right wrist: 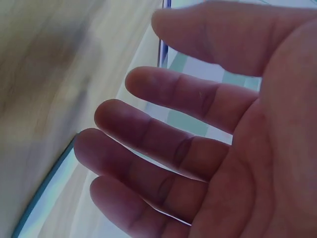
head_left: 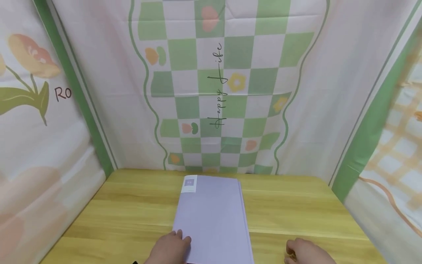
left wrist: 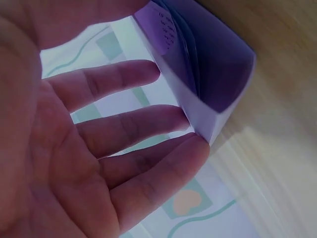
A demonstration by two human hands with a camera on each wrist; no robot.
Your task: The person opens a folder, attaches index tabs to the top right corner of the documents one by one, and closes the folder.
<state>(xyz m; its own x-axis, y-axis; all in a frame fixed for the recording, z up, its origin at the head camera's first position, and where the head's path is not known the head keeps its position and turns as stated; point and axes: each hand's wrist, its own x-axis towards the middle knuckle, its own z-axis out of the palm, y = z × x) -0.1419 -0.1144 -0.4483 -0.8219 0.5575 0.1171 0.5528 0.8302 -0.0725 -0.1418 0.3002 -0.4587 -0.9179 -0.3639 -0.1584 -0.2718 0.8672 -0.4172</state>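
A closed light purple folder [head_left: 212,216] lies on the wooden table, a white label [head_left: 189,183] at its far left corner. My left hand [head_left: 169,247] is at the folder's near left edge. In the left wrist view the fingers [left wrist: 148,176] are extended, their tips touching the folder's outer side. From its end, the folder [left wrist: 228,74] shows darker sheets between its covers. My right hand [head_left: 306,251] stays apart, to the right of the folder. Its fingers [right wrist: 143,124] are loosely bent, and nothing lies in the palm.
A wooden table [head_left: 296,205] spreads out on both sides of the folder. Behind it hangs a curtain [head_left: 211,84] with a green and white checked print. More printed cloth [head_left: 36,146] closes off the left side, and another cloth [head_left: 399,165] the right.
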